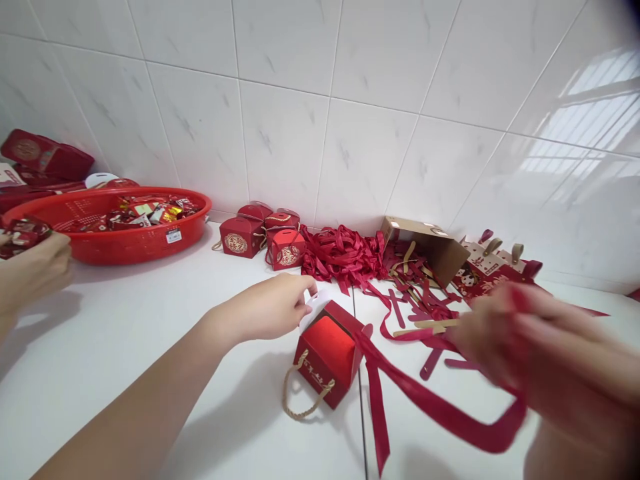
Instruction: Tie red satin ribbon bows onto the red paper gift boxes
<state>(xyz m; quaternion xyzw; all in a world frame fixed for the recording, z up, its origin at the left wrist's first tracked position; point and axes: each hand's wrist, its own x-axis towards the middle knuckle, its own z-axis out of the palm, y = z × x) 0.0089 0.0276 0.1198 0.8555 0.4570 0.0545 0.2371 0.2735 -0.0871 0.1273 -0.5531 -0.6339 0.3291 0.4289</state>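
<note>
My left hand (283, 305) pinches the pale upper flap of a small dark red gift box (320, 373). The box stands open at the top, showing a bright red inside, with a twisted rope handle (300, 415) hanging at its front. A dark red ribbon (435, 417) runs from the box's right side to my right hand (530, 340). That hand is smeared by motion, closed with the ribbon looped up across it. Beige strips (430, 327) show beside its fingertips; whether it touches them I cannot tell.
At far left another person's hand (45, 263) holds wrapped sweets by a red plastic basket (135, 243) of sweets. Several finished red boxes (240, 237), a ribbon heap (345, 257), a tipped cardboard box (425, 237) of strips and printed bags (493, 267) line the tiled wall.
</note>
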